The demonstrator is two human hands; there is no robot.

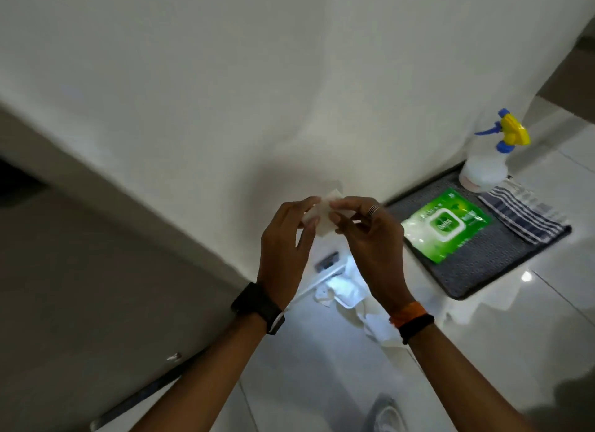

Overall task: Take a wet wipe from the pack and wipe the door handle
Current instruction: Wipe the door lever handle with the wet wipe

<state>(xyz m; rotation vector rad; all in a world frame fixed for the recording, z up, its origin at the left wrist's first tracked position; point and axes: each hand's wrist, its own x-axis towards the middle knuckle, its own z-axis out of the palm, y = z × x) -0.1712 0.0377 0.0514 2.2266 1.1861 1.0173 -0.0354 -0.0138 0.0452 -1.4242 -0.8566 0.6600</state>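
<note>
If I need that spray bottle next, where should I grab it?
Grip the spray bottle by its narrow neck under the yellow and blue trigger head, coming from the left. It stands upright at the mat's far end, and its nozzle points left, so fingers wrap behind it.

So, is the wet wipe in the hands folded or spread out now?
Still folded: the wet wipe is a small compact white piece pinched between the left hand and the right hand, not opened flat.
</note>
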